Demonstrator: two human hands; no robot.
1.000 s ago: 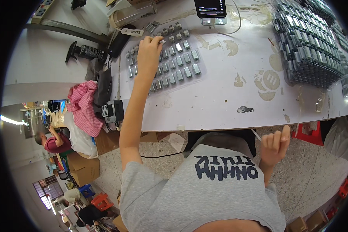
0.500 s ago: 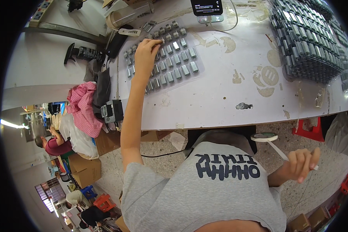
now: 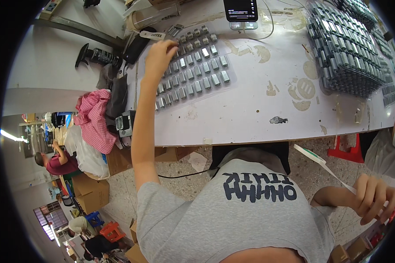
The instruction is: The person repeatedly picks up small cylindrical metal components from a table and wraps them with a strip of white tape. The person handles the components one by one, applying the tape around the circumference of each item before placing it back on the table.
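My left hand [image 3: 159, 59] reaches over the far left part of a clear plastic tray [image 3: 231, 78], with its fingers bent and pressed together. Whatever lies at its fingertips is hidden. Rows of small silvery metal blocks [image 3: 198, 70] fill the tray, and those at the far side show paler tops. Off the table's front edge, to the right, my right hand [image 3: 375, 199] is closed with curled fingers. A white strip of tape [image 3: 335, 176] runs up to it from a roll of white tape [image 3: 309, 154] with a green inner ring, which hangs near the table edge.
Stacked trays of similar metal blocks [image 3: 346, 57] stand at the right of the table. A phone [image 3: 240, 9] with a cable is at the back. On the left are a spray bottle [image 3: 98, 57], pink checked cloth [image 3: 94, 120] and a small black device [image 3: 125, 124]. Other people work farther off.
My right hand has moved right and toward me, and the tape roll has swung right and tilted. My left hand has shifted slightly left and away along the tray.
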